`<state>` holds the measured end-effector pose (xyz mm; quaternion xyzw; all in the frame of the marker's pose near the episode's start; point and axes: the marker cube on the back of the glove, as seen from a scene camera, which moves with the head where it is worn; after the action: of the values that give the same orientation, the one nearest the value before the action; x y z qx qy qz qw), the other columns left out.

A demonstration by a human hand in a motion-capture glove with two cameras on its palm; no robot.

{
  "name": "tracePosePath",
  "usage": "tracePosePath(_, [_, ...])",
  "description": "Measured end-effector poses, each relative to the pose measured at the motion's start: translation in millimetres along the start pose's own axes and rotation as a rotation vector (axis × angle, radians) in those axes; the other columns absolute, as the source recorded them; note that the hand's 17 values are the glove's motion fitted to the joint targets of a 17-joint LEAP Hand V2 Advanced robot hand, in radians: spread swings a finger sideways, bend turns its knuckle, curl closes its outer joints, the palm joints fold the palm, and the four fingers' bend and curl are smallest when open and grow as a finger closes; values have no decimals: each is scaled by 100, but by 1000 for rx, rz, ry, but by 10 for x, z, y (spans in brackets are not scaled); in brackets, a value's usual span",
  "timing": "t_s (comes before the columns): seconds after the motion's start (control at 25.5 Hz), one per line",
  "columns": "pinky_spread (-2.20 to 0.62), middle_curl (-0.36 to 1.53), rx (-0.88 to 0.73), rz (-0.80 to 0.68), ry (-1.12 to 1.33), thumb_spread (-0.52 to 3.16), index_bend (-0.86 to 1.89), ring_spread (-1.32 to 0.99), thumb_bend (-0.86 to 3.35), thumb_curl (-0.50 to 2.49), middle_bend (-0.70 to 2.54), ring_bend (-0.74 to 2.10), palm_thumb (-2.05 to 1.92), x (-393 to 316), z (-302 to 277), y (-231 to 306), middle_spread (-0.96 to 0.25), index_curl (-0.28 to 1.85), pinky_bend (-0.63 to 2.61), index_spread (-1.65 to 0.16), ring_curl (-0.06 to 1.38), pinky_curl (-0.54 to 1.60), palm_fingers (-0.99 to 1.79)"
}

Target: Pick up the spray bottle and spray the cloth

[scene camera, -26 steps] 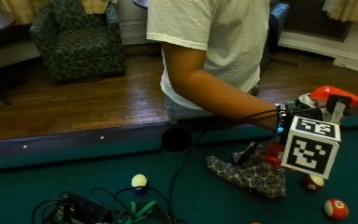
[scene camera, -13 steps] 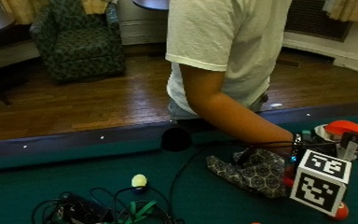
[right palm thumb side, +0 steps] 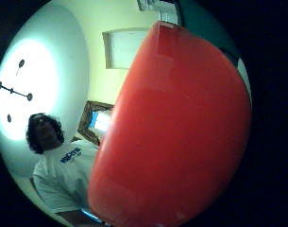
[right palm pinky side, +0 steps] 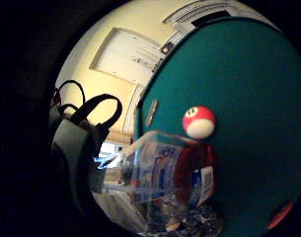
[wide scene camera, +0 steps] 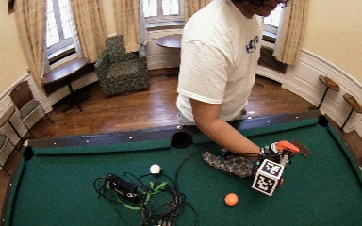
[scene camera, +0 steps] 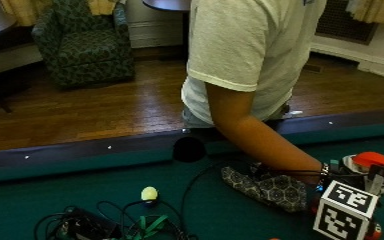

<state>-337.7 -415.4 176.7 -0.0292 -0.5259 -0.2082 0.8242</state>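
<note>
In the outside view my gloved right hand (scene camera: pixel 342 174) grips the spray bottle (scene camera: pixel 376 164) low over the green felt, at the table's right. Its red spray head stands above the hand and fills the thumb side palm view (right palm thumb side: pixel 176 132). The bottle's clear, labelled body (right palm pinky side: pixel 155 168) lies across the little finger side palm view. The dark patterned cloth (scene camera: pixel 265 187) lies crumpled on the felt just left of the hand, under the forearm. The wide view shows the same bottle (wide scene camera: pixel 286 147) beside the cloth (wide scene camera: pixel 228 164).
A red-and-white ball (right palm pinky side: pixel 199 122) sits on the felt close to the bottle. An orange ball (wide scene camera: pixel 231 199) lies nearer the front, a white ball (scene camera: pixel 149 193) and a tangle of cables (wide scene camera: pixel 137 193) to the left. The side pocket (scene camera: pixel 189 149) is behind the cloth.
My hand has come down and to the right with the bottle, from above the cloth to low beside it. The person has leaned further over the table.
</note>
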Motion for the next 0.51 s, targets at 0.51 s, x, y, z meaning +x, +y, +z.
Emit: tracePosePath(0.51, [-31, 59, 51, -79, 58, 25, 38, -22, -3, 86, 59, 70, 90, -13, 87, -14, -21, 65, 44, -28, 51, 43, 137])
